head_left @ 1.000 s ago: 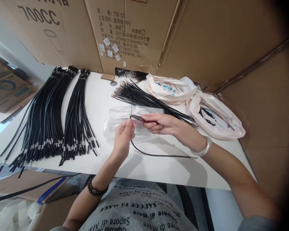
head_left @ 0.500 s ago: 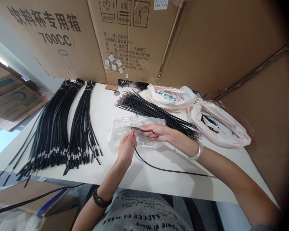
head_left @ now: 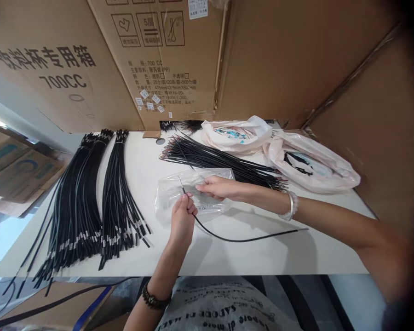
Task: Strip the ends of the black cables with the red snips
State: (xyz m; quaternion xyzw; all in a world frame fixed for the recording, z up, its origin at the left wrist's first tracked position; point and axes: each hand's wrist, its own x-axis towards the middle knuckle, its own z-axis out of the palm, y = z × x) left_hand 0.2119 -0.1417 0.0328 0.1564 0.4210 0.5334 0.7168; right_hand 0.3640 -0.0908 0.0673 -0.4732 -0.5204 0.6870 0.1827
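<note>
My left hand (head_left: 183, 212) is closed round a black cable (head_left: 241, 241), near one end. A thin pale tip of the cable sticks up above my fingers, and its other part curves off to the right across the table. My right hand (head_left: 215, 187) is closed just to the right of that tip, apart from it. A slim greyish tool (head_left: 192, 188) seems to stick out from its fingers, but its kind is hard to make out. Both hands are over a clear plastic bag (head_left: 163, 202) with a printed label, lying on the white table (head_left: 262, 262).
Bundles of black cables (head_left: 79, 193) with pale bands lie at the left. Another pile of black cables (head_left: 221, 158) lies behind my hands. Two open whitish bags (head_left: 338, 177) with small parts stand back right. Large cardboard boxes (head_left: 179, 59) wall off the back and right.
My right hand and its tool have drawn slightly away from the cable tip, which now leans left. The camera view has shifted a little.
</note>
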